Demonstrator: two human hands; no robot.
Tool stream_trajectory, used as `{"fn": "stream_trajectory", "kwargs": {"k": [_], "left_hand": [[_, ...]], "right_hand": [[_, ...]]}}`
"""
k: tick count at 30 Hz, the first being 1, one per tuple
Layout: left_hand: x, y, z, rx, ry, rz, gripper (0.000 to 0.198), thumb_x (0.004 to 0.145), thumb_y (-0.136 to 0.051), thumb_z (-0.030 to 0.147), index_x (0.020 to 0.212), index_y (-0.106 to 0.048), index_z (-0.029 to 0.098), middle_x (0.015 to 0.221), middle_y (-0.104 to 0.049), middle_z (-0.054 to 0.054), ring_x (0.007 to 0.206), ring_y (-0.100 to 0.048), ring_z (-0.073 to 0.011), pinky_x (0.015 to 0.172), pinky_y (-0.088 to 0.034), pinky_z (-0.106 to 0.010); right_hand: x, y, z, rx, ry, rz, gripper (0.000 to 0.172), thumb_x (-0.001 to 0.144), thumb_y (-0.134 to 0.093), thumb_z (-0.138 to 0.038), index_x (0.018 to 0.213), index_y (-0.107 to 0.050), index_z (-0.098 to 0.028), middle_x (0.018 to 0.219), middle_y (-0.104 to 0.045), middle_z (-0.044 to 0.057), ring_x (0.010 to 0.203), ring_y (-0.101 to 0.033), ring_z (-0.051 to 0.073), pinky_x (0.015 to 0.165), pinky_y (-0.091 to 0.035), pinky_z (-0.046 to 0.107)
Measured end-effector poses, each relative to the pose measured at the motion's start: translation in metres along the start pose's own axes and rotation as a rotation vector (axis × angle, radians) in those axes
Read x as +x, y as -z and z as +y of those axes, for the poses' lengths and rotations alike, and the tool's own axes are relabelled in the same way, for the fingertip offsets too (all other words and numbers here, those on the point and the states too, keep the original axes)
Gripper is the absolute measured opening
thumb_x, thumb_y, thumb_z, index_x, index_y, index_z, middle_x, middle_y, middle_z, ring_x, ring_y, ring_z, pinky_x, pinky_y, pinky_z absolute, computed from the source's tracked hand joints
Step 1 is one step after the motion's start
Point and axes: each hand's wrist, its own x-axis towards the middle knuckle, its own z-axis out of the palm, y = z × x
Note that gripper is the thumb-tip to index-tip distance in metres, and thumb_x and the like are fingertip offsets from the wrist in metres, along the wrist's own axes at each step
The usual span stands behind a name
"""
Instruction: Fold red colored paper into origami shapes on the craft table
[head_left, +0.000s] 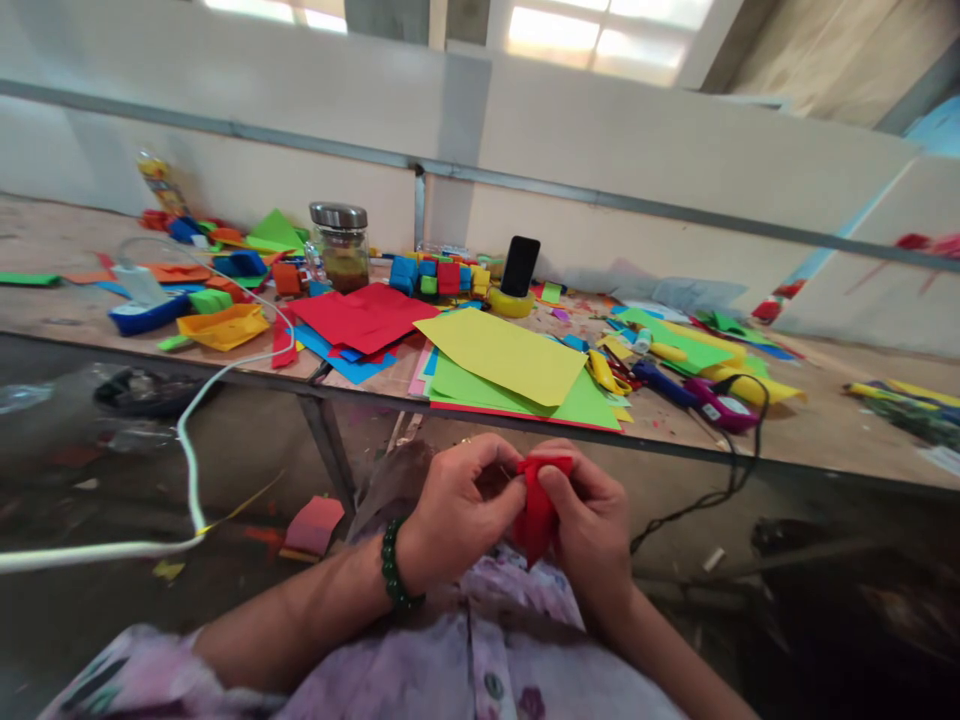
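Note:
A small folded red piece (541, 515) is between my two hands, over my lap and in front of the table edge. My right hand (592, 515) grips it, thumb on its near face. My left hand (465, 505), with a dark green bead bracelet (395, 565) at the wrist, is pinched at the piece's left upper edge; what lies between its fingertips is too small to make out. Just beyond my hands, a yellow sheet (510, 355) lies on green sheets (472, 388) at the table's front edge. Red sheets (364, 315) lie to their left.
On the table (847, 420) stand a lidded glass jar (341, 250), small coloured blocks (448, 278) and a phone (520, 265) on a yellow roll. Yellow scissors (606, 372) and a purple corded tool (721, 405) lie right. A white cable (189, 450) hangs at left.

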Motion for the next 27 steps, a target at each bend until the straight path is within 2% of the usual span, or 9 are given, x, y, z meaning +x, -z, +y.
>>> {"fn": "stream_trajectory", "kwargs": {"k": [4,11,16,27], "left_hand": [[0.0,0.001,0.0,-0.008,0.003,-0.005,0.002,0.076,-0.059,0.015,0.077,-0.06,0.017,0.064,-0.063,0.001,0.059,-0.06,-0.0116,0.054,-0.047,-0.019],[0.002,0.001,0.001,-0.016,-0.015,-0.009,0.005,0.075,-0.06,0.013,0.077,-0.064,0.016,0.067,-0.064,0.001,0.058,-0.057,-0.0094,0.053,-0.045,-0.018],[0.003,0.001,-0.001,-0.045,-0.006,-0.019,0.006,0.075,-0.059,0.013,0.076,-0.064,0.015,0.067,-0.064,0.001,0.059,-0.058,-0.0099,0.054,-0.046,-0.018],[-0.001,0.007,0.014,0.026,-0.072,-0.079,0.012,0.077,-0.059,0.018,0.084,-0.068,0.012,0.072,-0.07,-0.004,0.061,-0.062,-0.0124,0.056,-0.048,-0.019]], "right_hand": [[-0.001,0.001,0.002,0.03,-0.032,-0.001,0.009,0.081,-0.068,-0.029,0.079,-0.073,-0.022,0.08,-0.065,0.002,0.07,-0.06,0.014,0.063,-0.05,0.025],[-0.001,0.0,0.0,0.01,0.018,0.025,0.004,0.08,-0.069,-0.025,0.078,-0.072,-0.023,0.078,-0.063,0.0,0.071,-0.058,0.013,0.064,-0.048,0.024],[0.001,-0.001,0.001,-0.041,0.02,0.059,0.006,0.08,-0.069,-0.026,0.076,-0.069,-0.021,0.075,-0.062,0.001,0.068,-0.057,0.014,0.061,-0.047,0.024],[0.0,-0.001,0.004,-0.065,0.036,0.116,0.008,0.082,-0.068,-0.026,0.076,-0.067,-0.021,0.074,-0.061,-0.001,0.067,-0.055,0.013,0.061,-0.045,0.024]]}}
